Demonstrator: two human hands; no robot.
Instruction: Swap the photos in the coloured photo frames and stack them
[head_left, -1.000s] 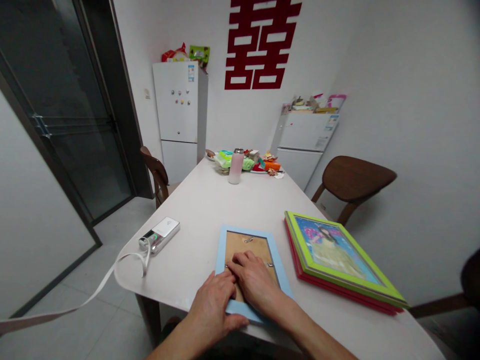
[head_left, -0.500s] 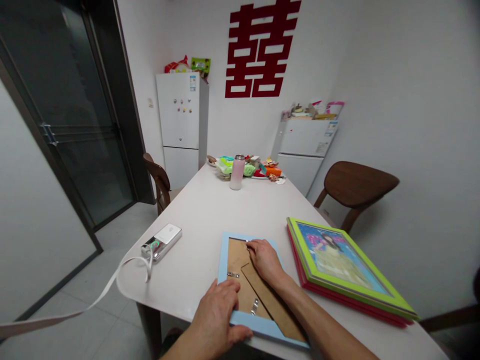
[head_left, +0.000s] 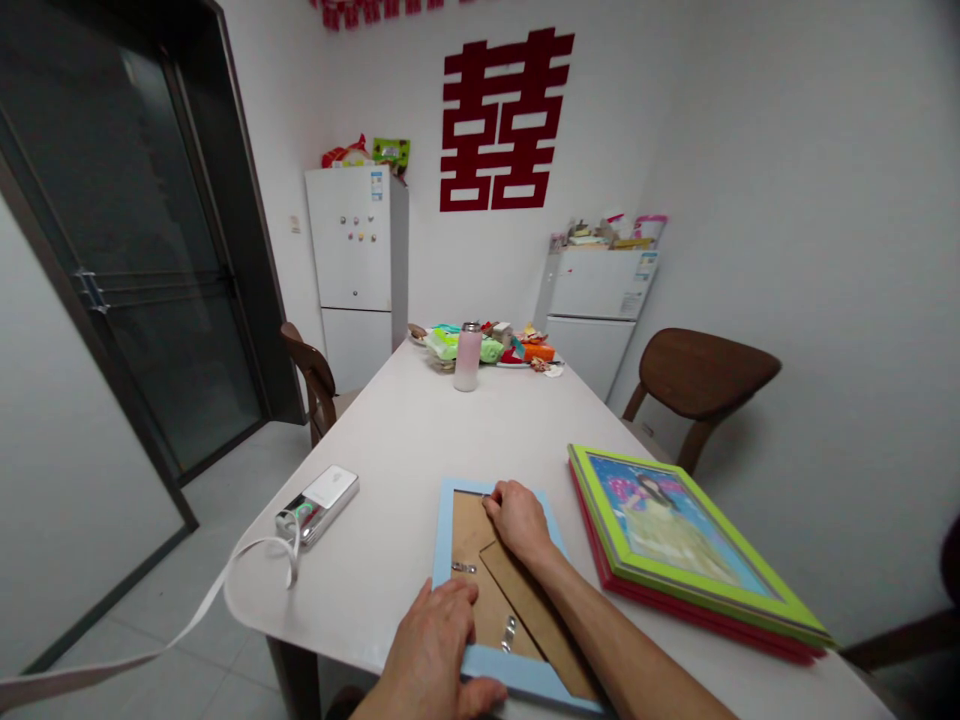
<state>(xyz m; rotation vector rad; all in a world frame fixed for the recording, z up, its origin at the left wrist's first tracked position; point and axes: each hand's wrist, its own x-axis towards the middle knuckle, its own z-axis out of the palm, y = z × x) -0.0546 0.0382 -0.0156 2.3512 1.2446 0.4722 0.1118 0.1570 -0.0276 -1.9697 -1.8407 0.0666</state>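
Observation:
A light blue picture frame lies face down at the table's near edge, its brown backing board and hinged stand facing up. Over the frame's lower left corner rests my left hand, fingers on the left side and thumb on the bottom border, gripping it. My right hand is bent closed at the top border, fingertips pressed on a small metal clip there, which they mostly hide. Two other metal clips, a left clip and a bottom clip, show on the backing.
To the right, a green picture frame lies on a red one. A silver device with a white strap is at the left. A pink bottle and a pile of packets stand at the far end.
The view has tilted up slightly. My right fingertips have shifted a little and now cover the top clip, which showed before. My left hand stays on the frame's corner.

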